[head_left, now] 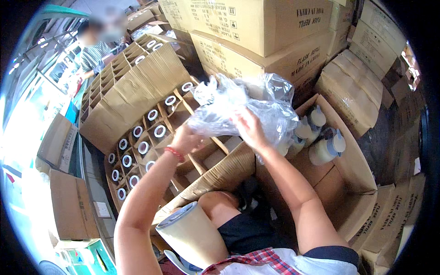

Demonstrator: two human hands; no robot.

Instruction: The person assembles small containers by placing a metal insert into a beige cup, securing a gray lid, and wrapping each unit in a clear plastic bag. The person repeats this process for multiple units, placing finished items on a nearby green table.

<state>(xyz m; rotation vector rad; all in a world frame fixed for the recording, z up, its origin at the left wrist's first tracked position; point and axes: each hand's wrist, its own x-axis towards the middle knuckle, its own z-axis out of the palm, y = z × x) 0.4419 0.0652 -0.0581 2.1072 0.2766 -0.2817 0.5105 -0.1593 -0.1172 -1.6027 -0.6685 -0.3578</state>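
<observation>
- Both hands work at a crumpled clear plastic bag (238,107) held up over the near corner of a big divided carton (133,87); the right hand (250,128) is closed on the bag's lower middle, and the left hand (187,140), with a red band at the wrist, grips the bag's lower left edge from beneath.
- Stacked brown cartons (256,27) with printed sides fill the far edge of the view, behind the bag.
- That divided carton, flaps open, lies to the left; its cardboard cells hold flask refills (159,131) seen end-on as white rings, while the cells nearest the hands look empty.
- An open carton (353,165) on the right, just beside the bag, holds pale vacuum flasks (326,149) lying on their sides, blue-topped.
- One cream-coloured flask body (195,233) stands tilted by the person's knee, at the near edge of the divided carton.
- Another person (98,41) in a striped top works at the far left corner, well apart.
</observation>
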